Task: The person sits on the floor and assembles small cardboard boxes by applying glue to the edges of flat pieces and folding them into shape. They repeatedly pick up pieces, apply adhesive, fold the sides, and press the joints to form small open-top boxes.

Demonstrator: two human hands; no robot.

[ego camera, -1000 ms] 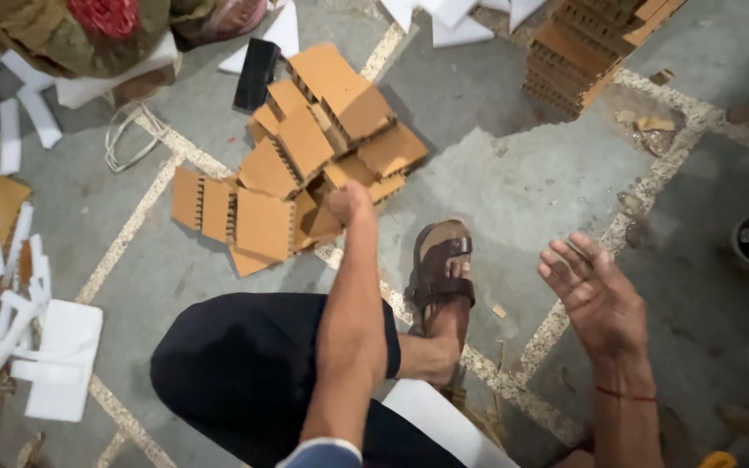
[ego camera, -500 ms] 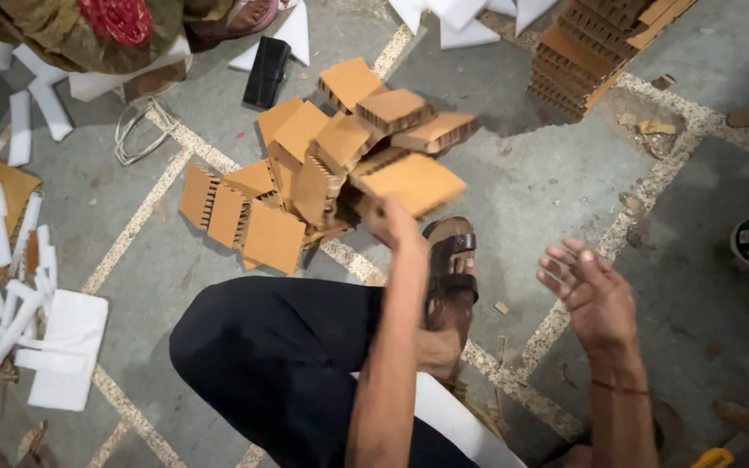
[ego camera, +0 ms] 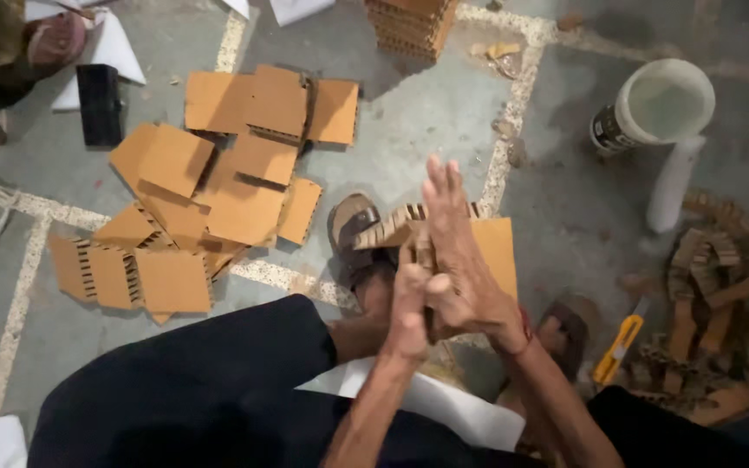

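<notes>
Two hands, the left hand [ego camera: 411, 299] and the right hand [ego camera: 461, 260], are counted, with one cardboard piece [ego camera: 487, 247] between them. One white bucket [ego camera: 662, 104] and one yellow knife [ego camera: 617, 348] are seen to their right, and about twelve cardboard squares [ego camera: 210, 217] to their left.

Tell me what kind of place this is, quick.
Probably an informal floor workshop for cardboard piecework. Flat brown corrugated cardboard squares lie scattered on the bare grey concrete floor, a stacked brown cardboard pile stands beyond, and a yellow utility knife lies beside brown cardboard offcuts.
</notes>
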